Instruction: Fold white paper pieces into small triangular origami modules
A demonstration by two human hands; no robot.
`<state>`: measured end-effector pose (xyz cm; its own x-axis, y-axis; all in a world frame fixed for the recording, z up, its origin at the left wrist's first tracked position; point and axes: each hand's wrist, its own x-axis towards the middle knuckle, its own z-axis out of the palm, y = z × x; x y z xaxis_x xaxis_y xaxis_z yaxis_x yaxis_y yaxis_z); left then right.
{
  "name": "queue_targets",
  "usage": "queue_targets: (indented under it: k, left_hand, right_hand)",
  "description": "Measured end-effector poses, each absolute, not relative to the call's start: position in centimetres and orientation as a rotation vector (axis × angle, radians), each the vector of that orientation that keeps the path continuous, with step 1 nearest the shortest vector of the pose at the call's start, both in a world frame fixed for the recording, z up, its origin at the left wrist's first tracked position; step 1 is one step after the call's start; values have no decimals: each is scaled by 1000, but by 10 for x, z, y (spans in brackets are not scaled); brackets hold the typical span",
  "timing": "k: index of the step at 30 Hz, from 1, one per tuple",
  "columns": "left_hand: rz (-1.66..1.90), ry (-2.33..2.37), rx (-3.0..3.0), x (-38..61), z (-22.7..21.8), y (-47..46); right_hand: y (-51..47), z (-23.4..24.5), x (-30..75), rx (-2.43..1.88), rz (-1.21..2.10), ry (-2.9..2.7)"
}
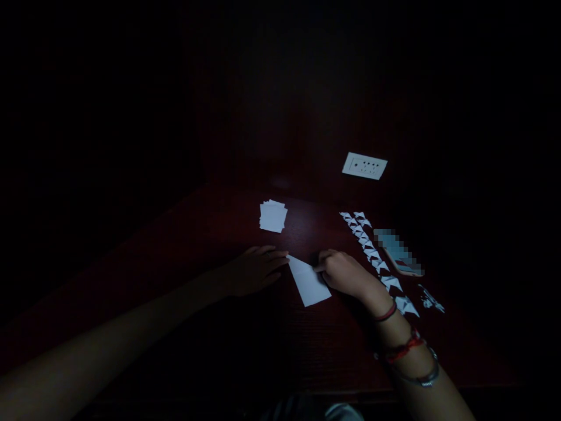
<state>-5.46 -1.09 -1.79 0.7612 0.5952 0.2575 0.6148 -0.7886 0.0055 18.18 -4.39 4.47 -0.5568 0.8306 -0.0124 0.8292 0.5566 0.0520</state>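
A sheet of white paper (305,282), with a fold line across its upper part, lies at an angle on the dark red table in front of me. My left hand (256,270) is stretched out flat, its fingertips touching the paper's upper left corner. On the other side, my right hand (342,272) is curled, with its finger and thumb at the paper's upper right edge. Beyond the paper sits a loose stack of white square sheets (273,217). Small folded paper pieces (364,240) run in rows to the right of my right hand.
Right of the folded pieces lies a phone (398,251) with a blurred screen. Small whitish bits (432,300) lie nearer me, beside the phone. A white wall socket (364,166) is set in the dark panel behind the table (210,228). The surroundings are very dark.
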Motion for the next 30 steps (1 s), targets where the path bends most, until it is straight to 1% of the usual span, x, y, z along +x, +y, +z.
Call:
queue_targets:
  k: [3, 6, 9, 11, 14, 18, 23, 30]
  left_hand:
    - [-370, -994, -2880, -55, -17, -11]
    - [-365, -993, -2886, -56, -17, -11]
    - [-384, -972, -2880, -57, -20, -10]
    - [-400, -963, -2870, -56, -22, -9]
    - [-417, -948, -2850, -55, -24, -8]
    - [-440, -941, -2821, -53, -25, -8]
    - [-467, -885, -2802, -52, -24, -8]
    - [-483, -879, -2853, -53, -21, -10]
  right_hand:
    - [-44, 45, 187, 1516, 75, 2668]
    - [-41, 43, 193, 1596, 195, 2620]
    - [-37, 39, 195, 1659, 264, 2711]
    - [-35, 35, 192, 1653, 227, 2825]
    - [-33, 28, 184, 1535, 153, 2969]
    - [-30, 18, 175, 1442, 98, 3034]
    - [-24, 9, 174, 1485, -63, 3087]
    - [-25, 9, 170, 1666, -515, 3048]
